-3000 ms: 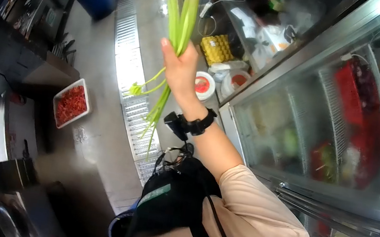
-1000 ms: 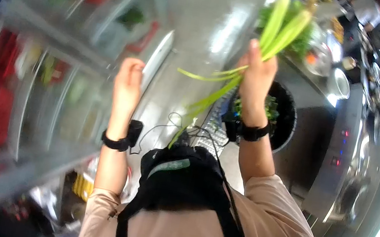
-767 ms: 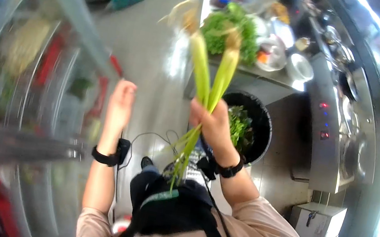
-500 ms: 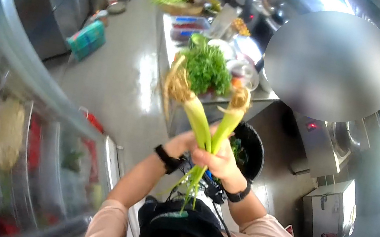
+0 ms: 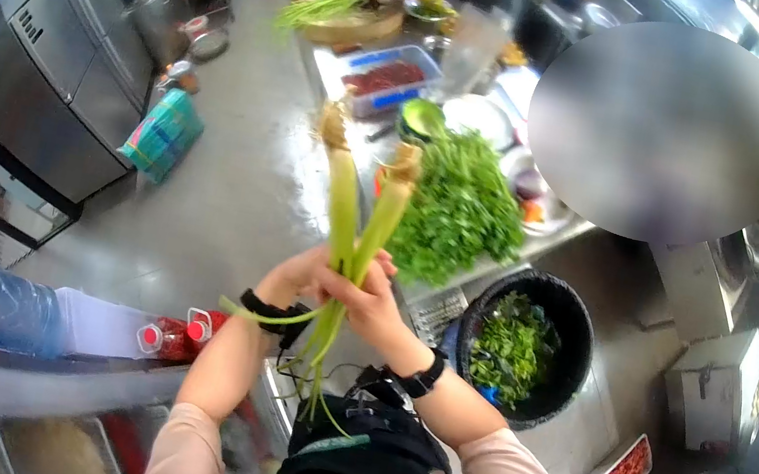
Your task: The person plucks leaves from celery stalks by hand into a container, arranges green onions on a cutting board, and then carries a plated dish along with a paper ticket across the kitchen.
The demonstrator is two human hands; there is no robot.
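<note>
Two celery bunches point(image 5: 343, 195) stand crossed in my hands, root ends up and thin stems trailing down toward my apron. My right hand point(image 5: 366, 298) wraps round them where they cross, fingers closed. Against it, my left hand point(image 5: 301, 269) is closed on the same stalks from the other side; its fingertips are partly hidden. Just beyond the hands, a heap of leafy green herbs point(image 5: 460, 211) lies on the metal counter's near end. A cut green gourd or melon point(image 5: 423, 119) sits behind the heap.
A black-lined bin point(image 5: 569, 372) with leafy scraps stands at the counter's near end, right. A tray of red meat point(image 5: 402, 81) and a round chopping board point(image 5: 361, 26) lie farther along. Red-filled jugs point(image 5: 169, 339) stand left. A teal bag point(image 5: 164, 133) rests on the floor.
My view has turned, and the hands with the celery now appear farther left in it. The bin shows more fully, and the fridge interior at left has mostly left view. Both hands keep their hold.
</note>
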